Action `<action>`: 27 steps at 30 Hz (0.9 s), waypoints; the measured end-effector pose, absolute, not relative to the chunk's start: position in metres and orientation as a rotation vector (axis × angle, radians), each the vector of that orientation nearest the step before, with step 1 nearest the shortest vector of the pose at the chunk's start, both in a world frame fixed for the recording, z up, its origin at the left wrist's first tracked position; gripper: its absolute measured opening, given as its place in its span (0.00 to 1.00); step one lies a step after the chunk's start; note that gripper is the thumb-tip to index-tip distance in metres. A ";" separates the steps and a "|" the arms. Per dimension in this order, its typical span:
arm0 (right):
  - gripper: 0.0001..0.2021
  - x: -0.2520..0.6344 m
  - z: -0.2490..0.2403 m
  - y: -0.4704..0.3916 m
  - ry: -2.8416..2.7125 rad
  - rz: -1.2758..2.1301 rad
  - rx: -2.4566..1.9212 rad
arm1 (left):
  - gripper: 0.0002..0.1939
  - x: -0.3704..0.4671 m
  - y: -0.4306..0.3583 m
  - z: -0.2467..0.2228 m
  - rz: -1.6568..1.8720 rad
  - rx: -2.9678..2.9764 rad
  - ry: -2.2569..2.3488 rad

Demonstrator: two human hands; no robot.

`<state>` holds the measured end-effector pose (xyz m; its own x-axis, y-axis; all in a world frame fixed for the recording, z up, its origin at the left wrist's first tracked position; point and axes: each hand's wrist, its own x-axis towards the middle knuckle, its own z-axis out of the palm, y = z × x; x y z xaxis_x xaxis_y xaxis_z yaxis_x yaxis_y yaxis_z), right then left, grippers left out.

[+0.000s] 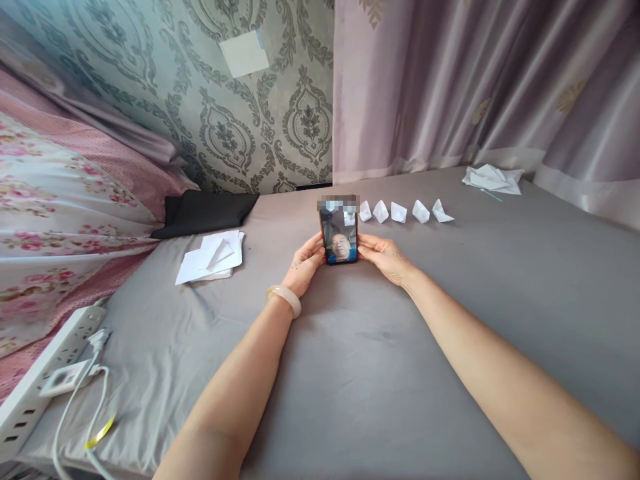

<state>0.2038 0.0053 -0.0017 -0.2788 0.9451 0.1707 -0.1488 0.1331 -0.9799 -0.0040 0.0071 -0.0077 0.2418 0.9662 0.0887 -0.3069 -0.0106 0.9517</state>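
Observation:
A smartphone [341, 233] stands upright over the grey sheet, its lit screen facing me and showing a person on a video picture. My left hand [304, 265], with a pale bangle [284, 300] at the wrist, is closed on the phone's left edge. On the opposite edge, my right hand [384, 257] grips it with thumb and fingers. Just right of the phone, several folded white paper boats [399, 213] stand in a row, and the phone stands close beside the nearest one.
White paper sheets [213, 257] lie at left, near a folded black cloth [207, 211]. More white paper [493, 179] sits at the far right beside a thin bluish stick [492, 195]. A power strip [55, 363] with plugged white cables [103, 393] runs along the left edge. Curtains [425, 87] border the back.

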 end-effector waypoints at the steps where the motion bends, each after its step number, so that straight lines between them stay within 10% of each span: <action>1: 0.21 0.204 -0.002 0.006 -1.387 1.356 -0.847 | 0.33 -0.004 0.007 -0.007 1.185 1.125 0.770; 27: 0.23 0.201 -0.005 0.007 -1.178 1.467 -0.858 | 0.32 -0.003 0.007 -0.009 1.186 1.101 0.761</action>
<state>0.2012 0.0071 -0.0049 -0.2222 0.9727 0.0662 -0.2746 0.0027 -0.9616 -0.0035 0.0068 -0.0093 0.2455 0.9660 0.0809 -0.3287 0.0044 0.9444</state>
